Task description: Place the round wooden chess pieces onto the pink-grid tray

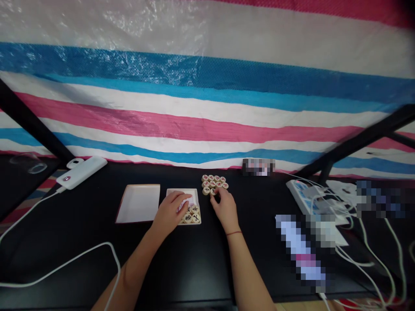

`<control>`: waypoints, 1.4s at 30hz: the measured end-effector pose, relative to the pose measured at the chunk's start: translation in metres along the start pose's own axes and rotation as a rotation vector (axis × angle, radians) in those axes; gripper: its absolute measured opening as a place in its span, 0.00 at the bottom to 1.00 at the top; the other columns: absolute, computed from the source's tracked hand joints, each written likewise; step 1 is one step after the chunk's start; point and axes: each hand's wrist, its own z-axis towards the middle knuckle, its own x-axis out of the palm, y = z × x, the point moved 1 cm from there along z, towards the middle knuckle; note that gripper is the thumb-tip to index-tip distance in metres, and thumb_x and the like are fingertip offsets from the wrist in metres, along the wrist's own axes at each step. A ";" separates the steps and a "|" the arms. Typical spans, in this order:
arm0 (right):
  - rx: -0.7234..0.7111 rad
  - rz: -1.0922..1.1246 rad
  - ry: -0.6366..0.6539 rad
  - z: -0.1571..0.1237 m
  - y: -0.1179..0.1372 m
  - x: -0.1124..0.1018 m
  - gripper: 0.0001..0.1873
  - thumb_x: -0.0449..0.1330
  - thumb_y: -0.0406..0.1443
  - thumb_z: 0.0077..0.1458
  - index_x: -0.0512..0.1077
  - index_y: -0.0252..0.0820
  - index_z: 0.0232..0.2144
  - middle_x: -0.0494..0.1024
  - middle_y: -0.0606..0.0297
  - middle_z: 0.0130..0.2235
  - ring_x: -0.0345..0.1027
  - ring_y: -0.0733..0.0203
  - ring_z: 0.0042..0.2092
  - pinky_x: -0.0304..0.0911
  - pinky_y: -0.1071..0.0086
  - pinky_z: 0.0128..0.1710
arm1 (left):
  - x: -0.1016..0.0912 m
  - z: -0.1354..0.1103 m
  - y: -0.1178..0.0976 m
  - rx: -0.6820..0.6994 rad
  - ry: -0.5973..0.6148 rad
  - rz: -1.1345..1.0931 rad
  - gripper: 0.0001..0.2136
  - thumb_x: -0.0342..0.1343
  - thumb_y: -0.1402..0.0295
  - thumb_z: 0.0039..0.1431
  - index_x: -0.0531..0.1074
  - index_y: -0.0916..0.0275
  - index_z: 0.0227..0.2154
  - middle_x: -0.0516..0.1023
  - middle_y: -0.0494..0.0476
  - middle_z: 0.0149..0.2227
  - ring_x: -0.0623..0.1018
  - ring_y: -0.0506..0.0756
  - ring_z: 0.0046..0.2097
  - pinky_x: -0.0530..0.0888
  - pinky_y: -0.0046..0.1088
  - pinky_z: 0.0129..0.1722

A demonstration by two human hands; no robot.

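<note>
Just right of the frame's centre, on a black counter [175,255], Chinese chess pieces [212,184] stand in close rows, and the right hand [226,207] bends over the lowest row with thumb and forefinger drawn together at its right end. Whether a piece is pinched between those fingertips, I cannot tell. The left hand [169,210] lies over a shallow white box [195,193] at the centre of the frame, its fingers curved down inside; what they grasp, if anything, is hidden. Something pale and crumpled [186,201] shows beneath them.

The step in hand looks like setting out pieces in rows, judging by how the right hand meets the unfinished line. Extending that line neatly would call for a light fingertip touch, with the piece eased flush against its neighbour and the others left undisturbed.

Counted, the upper two rows hold four pieces each, apparently marked in red; the lowest shows two with dark marks, and the right fingers may cover another. In the box, four black-marked pieces [196,217] show clearly, plus the edge of a fifth beside the left hand. One box lid [139,201] lies left of the box, and one white power strip [300,194] sits at the right of the frame.
</note>
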 end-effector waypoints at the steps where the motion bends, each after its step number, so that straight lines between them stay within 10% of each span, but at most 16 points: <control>1: 0.009 -0.005 -0.003 0.000 0.000 0.001 0.05 0.53 0.33 0.53 0.67 0.41 0.33 0.75 0.58 0.36 0.65 0.54 0.36 0.59 0.65 0.37 | 0.000 0.000 0.000 -0.002 0.001 -0.001 0.10 0.48 0.70 0.64 0.73 0.59 0.44 0.75 0.57 0.41 0.75 0.55 0.44 0.73 0.33 0.47; 19: -0.009 0.101 -0.100 0.000 0.015 -0.009 0.09 0.51 0.35 0.56 0.71 0.41 0.36 0.74 0.55 0.39 0.67 0.53 0.41 0.62 0.62 0.43 | -0.001 0.000 0.010 -0.082 0.006 0.151 0.12 0.47 0.72 0.61 0.74 0.58 0.43 0.77 0.58 0.42 0.75 0.57 0.45 0.69 0.38 0.45; 27: -0.090 0.254 0.268 -0.010 0.054 0.002 0.20 0.48 0.42 0.64 0.72 0.44 0.25 0.76 0.65 0.27 0.69 0.62 0.30 0.59 0.72 0.32 | 0.003 -0.005 0.004 -0.042 0.143 0.397 0.09 0.51 0.65 0.62 0.77 0.56 0.35 0.77 0.57 0.39 0.68 0.61 0.45 0.63 0.40 0.44; 37: -0.050 0.312 0.193 -0.011 0.053 0.006 0.19 0.48 0.39 0.63 0.72 0.43 0.24 0.74 0.65 0.26 0.68 0.62 0.29 0.59 0.71 0.31 | 0.005 -0.005 0.000 -0.121 0.217 0.251 0.05 0.54 0.64 0.59 0.72 0.59 0.32 0.77 0.54 0.32 0.69 0.60 0.43 0.63 0.40 0.44; 42: -0.238 0.537 0.035 -0.008 0.055 -0.004 0.09 0.56 0.34 0.55 0.74 0.44 0.38 0.77 0.60 0.41 0.70 0.57 0.46 0.64 0.63 0.48 | 0.002 0.001 0.002 -0.223 0.035 0.031 0.09 0.52 0.62 0.61 0.72 0.58 0.40 0.78 0.56 0.40 0.72 0.59 0.45 0.67 0.40 0.47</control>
